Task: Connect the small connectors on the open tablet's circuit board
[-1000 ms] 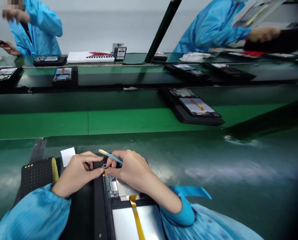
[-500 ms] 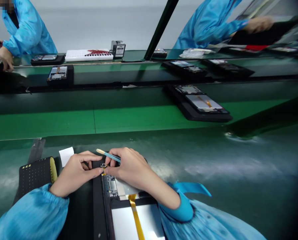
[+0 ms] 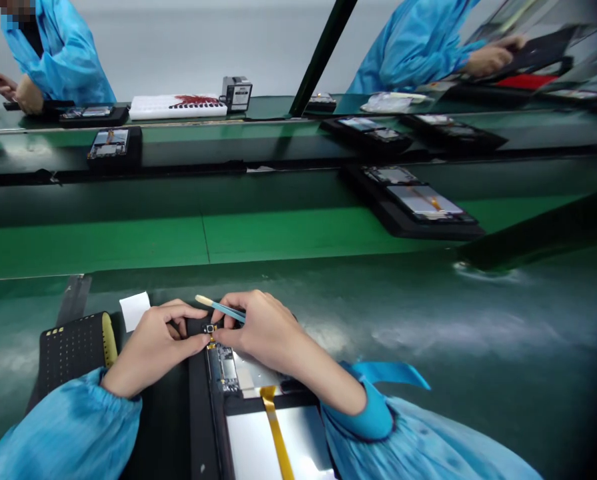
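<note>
An opened tablet [image 3: 273,433] with a silver panel and a yellow flex ribbon [image 3: 275,427] lies in a black tray [image 3: 198,413] in front of me. My left hand [image 3: 153,347] and my right hand [image 3: 263,330] meet at the tablet's top corner, fingertips pinched together over a tiny black camera part [image 3: 209,329] beside the circuit board [image 3: 225,370]. My right hand also grips a thin blue stick with a pale tip [image 3: 218,307], which points left. Both hands are closed.
A black perforated pad with a yellow edge [image 3: 75,347] and a white paper slip [image 3: 135,310] lie to the left. Beyond runs a green conveyor [image 3: 128,243] carrying a tray with a tablet [image 3: 418,207]. Two people in blue coats [image 3: 53,60] work across it.
My hands have stayed pinched at the tablet's corner, barely shifting. The tray on the conveyor has drifted to the right. The people opposite have moved their arms.
</note>
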{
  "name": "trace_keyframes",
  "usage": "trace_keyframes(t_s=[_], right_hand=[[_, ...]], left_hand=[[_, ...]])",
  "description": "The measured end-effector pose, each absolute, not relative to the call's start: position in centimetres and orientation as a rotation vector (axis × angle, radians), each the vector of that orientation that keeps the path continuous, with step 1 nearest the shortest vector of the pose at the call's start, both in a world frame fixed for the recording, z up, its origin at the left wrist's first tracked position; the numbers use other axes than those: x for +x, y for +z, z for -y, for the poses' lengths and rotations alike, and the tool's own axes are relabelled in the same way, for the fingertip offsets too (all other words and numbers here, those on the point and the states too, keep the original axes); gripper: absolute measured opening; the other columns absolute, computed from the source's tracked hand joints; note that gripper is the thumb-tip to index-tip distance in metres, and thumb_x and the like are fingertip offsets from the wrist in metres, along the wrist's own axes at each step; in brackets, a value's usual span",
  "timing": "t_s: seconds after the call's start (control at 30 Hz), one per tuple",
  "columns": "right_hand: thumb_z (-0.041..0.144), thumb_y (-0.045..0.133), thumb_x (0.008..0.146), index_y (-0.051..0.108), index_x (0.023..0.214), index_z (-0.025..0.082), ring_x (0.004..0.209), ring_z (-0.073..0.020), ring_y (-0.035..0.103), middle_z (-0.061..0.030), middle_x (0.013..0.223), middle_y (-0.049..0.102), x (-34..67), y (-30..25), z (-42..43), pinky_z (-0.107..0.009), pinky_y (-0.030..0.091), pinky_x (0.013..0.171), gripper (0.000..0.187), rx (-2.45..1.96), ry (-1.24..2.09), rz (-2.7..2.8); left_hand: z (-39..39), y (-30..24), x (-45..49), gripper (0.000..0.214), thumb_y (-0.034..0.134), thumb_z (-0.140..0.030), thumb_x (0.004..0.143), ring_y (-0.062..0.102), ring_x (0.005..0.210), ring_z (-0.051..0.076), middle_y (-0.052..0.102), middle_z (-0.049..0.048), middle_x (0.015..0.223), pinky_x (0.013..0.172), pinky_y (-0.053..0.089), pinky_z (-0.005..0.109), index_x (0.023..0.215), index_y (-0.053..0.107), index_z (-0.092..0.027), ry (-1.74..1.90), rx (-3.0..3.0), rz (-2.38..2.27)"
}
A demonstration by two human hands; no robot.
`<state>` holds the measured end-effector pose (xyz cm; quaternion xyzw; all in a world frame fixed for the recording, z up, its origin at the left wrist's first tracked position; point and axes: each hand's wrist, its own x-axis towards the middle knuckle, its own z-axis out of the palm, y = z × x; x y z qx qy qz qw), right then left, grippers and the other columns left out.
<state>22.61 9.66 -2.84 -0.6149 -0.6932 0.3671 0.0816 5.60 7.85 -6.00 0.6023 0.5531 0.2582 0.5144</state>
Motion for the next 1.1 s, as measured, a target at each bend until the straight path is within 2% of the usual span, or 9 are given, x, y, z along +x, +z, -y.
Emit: trace_keyframes(t_s=[0.3, 0.63, 0.87, 1.1], right_hand=[[0.010, 0.065, 0.065, 0.067, 0.072, 0.024, 0.063, -0.0154, 0.061, 0.0060, 0.066, 0.069, 22.50, -2.66, -9.35, -0.023, 0.030, 0.050, 0.015, -1.833, 1.033, 2.131], [0.012, 0.066, 0.065, 0.067, 0.073, 0.021, 0.056, -0.0131, 0.056, 0.0054, 0.063, 0.067, 23.08, -3.27, -10.03, -0.023, 0.034, 0.051, 0.012, -1.705, 1.207, 2.029], [0.017, 0.067, 0.063, 0.070, 0.073, 0.022, 0.059, -0.0150, 0.057, 0.0047, 0.064, 0.068, 22.56, -3.17, -9.76, -0.024, 0.032, 0.051, 0.012, -1.818, 1.090, 2.073], [0.016, 0.066, 0.063, 0.070, 0.071, 0.021, 0.054, -0.0140, 0.055, 0.0038, 0.061, 0.067, 22.43, -3.22, -9.68, -0.024, 0.033, 0.051, 0.010, -1.802, 0.983, 2.127]], left_hand=[[-7.67, -5.67, 5.91, 0.029, 0.063, -0.033, 0.068, 0.040, 0.058, 0.010, 0.053, -0.0007, 0.077, 0.052, 0.035, 0.023, 0.093, 0.070, -0.019, 0.611, 1.488, -1.333], [-7.75, -5.81, 5.75, 0.032, 0.063, -0.034, 0.069, 0.042, 0.060, 0.011, 0.052, -0.0009, 0.078, 0.054, 0.035, 0.024, 0.096, 0.069, -0.019, 0.588, 1.489, -1.330], [-7.76, -5.72, 5.75, 0.030, 0.061, -0.031, 0.069, 0.034, 0.052, 0.009, 0.049, -0.0028, 0.073, 0.046, 0.028, 0.022, 0.096, 0.070, -0.021, 0.554, 1.501, -1.364], [-7.91, -6.05, 5.63, 0.030, 0.062, -0.030, 0.069, 0.039, 0.055, 0.009, 0.050, -0.0026, 0.071, 0.046, 0.030, 0.021, 0.097, 0.069, -0.021, 0.569, 1.510, -1.342]])
